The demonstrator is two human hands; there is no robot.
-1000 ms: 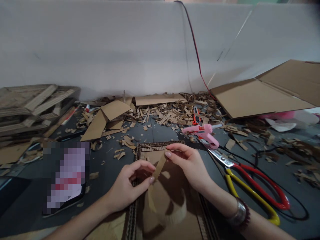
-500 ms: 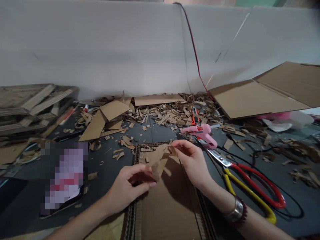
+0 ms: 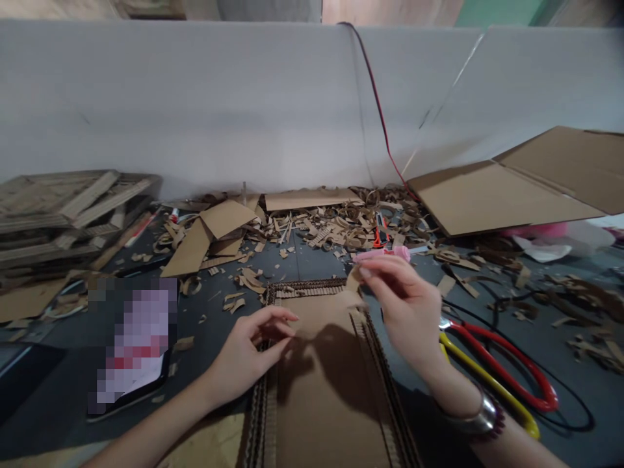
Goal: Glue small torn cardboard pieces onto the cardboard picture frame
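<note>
A flat cardboard panel with corrugated strips along its edges lies on the dark table in front of me. My left hand rests at the panel's left edge with its fingers loosely apart and nothing in them. My right hand is raised over the panel's right top corner, pinching a small piece of brown paper. A pink glue gun lies just behind that hand, partly hidden by it.
Large red-and-yellow scissors lie at the right. Cardboard scraps litter the back of the table. A phone lies at the left, stacked cardboard frames at far left, a big cardboard sheet at right. A red cable runs down the wall.
My right hand has pulled the paper strip away to the right and up. My left hand has let go of it and opened on the panel's edge.
</note>
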